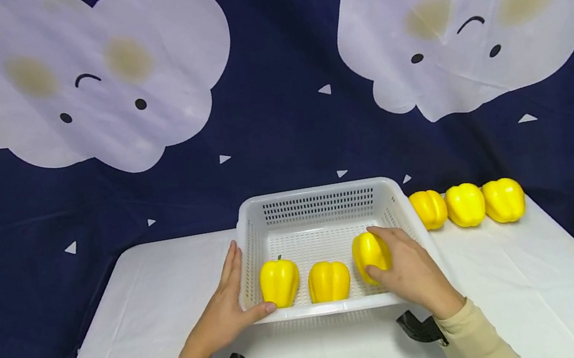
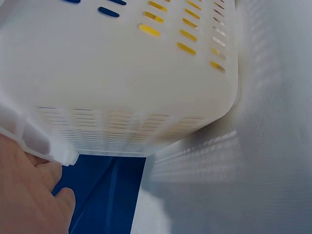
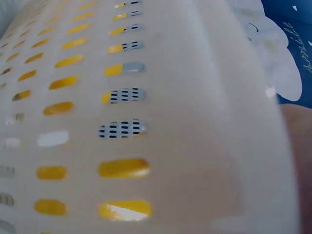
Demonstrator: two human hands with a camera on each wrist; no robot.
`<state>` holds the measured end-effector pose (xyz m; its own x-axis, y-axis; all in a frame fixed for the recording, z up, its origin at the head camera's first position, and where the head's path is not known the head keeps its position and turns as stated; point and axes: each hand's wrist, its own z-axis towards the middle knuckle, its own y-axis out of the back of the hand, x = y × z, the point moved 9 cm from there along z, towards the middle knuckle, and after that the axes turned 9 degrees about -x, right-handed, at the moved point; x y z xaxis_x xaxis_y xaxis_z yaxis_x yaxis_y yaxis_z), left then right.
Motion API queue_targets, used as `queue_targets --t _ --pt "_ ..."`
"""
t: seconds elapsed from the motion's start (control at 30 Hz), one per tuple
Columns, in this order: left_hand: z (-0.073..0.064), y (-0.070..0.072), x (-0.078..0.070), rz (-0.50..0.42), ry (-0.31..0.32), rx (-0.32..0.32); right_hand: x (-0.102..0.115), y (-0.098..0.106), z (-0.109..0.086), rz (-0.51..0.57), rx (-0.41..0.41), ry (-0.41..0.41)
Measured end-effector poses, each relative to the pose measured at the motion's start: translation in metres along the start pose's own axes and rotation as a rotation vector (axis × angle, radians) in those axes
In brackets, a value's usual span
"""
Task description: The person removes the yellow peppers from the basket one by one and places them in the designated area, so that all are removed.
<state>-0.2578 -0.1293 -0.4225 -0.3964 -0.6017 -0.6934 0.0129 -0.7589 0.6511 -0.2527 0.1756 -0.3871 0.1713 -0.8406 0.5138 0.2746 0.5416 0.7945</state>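
In the head view, a white rectangular perforated plastic basket (image 1: 315, 310) stands on a white-covered surface (image 1: 539, 289). The left hand (image 1: 224, 312) rests at its front left corner, fingers stretched straight along the side and thumb laid on the front rim. The right hand (image 1: 406, 263) grips a glossy yellow bell pepper (image 1: 365, 254) between fingers and thumb, at the right of the basket's interior. Two more yellow peppers sit inside: a stemmed one (image 1: 280, 284) at the left, another (image 1: 329, 281) in the middle. Three further yellow peppers (image 1: 465, 205) line up on the surface, right of the basket. Behind hangs a navy cloth (image 1: 289, 121) with pale clouds.

In the left wrist view, the basket's outer wall dominates, yellow showing through its slots; the left hand touches the rim.

In the right wrist view, slotted wall nearly fills everything; the right hand is a blurred edge, its grip hidden.
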Motion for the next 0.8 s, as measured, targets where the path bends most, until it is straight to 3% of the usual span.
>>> queue_targets --t 0.8 --pt "0.001 0.001 -0.001 -0.006 -0.003 0.0 -0.004 0.047 -0.006 0.1 -0.192 0.036"
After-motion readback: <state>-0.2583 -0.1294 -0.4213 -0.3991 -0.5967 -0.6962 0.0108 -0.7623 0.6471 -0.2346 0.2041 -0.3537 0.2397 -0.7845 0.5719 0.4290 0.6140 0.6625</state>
